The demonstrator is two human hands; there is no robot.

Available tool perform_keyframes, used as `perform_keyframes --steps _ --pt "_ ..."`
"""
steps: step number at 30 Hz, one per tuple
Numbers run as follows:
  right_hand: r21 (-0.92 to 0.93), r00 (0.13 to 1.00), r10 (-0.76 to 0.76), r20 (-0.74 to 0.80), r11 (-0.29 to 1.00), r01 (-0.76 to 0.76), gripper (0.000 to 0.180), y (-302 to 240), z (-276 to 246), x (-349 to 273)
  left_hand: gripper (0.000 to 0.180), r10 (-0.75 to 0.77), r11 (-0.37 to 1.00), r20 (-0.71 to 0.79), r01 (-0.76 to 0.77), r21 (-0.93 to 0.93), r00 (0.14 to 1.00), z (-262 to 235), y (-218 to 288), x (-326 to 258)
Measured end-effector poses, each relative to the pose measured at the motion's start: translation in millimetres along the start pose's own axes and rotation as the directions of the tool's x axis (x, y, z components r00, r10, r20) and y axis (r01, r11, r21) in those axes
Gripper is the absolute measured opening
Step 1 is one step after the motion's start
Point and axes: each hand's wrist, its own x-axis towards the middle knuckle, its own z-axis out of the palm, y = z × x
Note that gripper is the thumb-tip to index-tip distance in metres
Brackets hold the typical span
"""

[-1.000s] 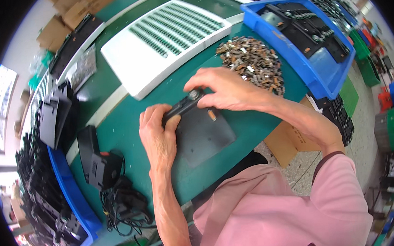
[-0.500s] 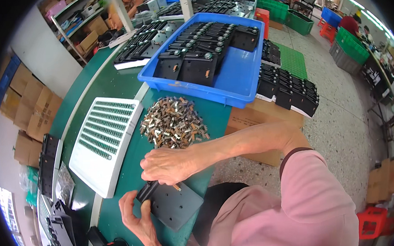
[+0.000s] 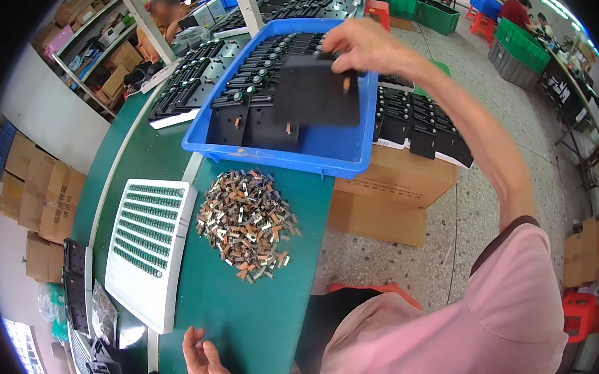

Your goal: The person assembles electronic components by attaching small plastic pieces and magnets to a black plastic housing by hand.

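My right hand (image 3: 364, 45) is over the blue plastic bin (image 3: 341, 132), gripping the top edge of a flat black plate (image 3: 315, 92) between thumb and fingers. A small copper-coloured piece shows near that plate's right edge, and the plate is slightly blurred. Similar black plates with cylindrical fittings (image 3: 258, 75) lie in rows in the bin, partly hidden behind the held one. Low on the green table (image 3: 254, 329), my left hand (image 3: 204, 360) rests with loosely curled fingers apart and nothing in it. A heap of small metal and brown parts (image 3: 246, 222) lies between the left hand and the bin.
A white foam tray (image 3: 140, 288) with rows of small green parts stands left of the heap. More black plates (image 3: 191, 80) lie beyond it. Cardboard boxes (image 3: 390, 187) sit right of the table. At bottom left are a clear bag (image 3: 103, 315) and black parts (image 3: 111, 370).
My right hand has moved from the near table up to the bin, carrying the black plate. My left hand has let go of it and opened. The view has shifted slightly.
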Motion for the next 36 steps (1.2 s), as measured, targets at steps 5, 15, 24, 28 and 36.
perform_keyframes --steps 5,15,24,28,36 --pt "-0.177 0.972 0.213 -0.1 0.957 -0.228 0.036 130.7 8.8 23.0 0.043 -0.052 0.998 -0.022 0.053 0.045 0.998 -4.4 -2.6 0.9" --pt "-0.385 0.933 0.353 -0.074 0.853 -0.354 0.032 182.7 35.3 43.2 0.038 -0.094 0.993 -0.101 0.1 0.061 0.99 -14.1 -20.1 -2.3" --pt "-0.442 0.948 0.316 -0.04 0.845 -0.301 0.021 194.5 62.5 63.0 0.029 -0.106 0.991 -0.162 0.119 0.068 0.981 -0.4 2.4 0.6" --pt "-0.47 0.957 0.29 -0.007 0.844 -0.259 0.021 199.0 74.8 71.1 0.033 -0.135 0.988 -0.154 0.144 0.051 0.979 -2.4 0.7 0.3" --pt "-0.366 0.974 0.216 -0.072 0.902 -0.227 0.022 229.2 104.0 63.7 0.03 -0.128 0.99 -0.179 0.136 0.032 0.975 0.8 -0.8 2.9"
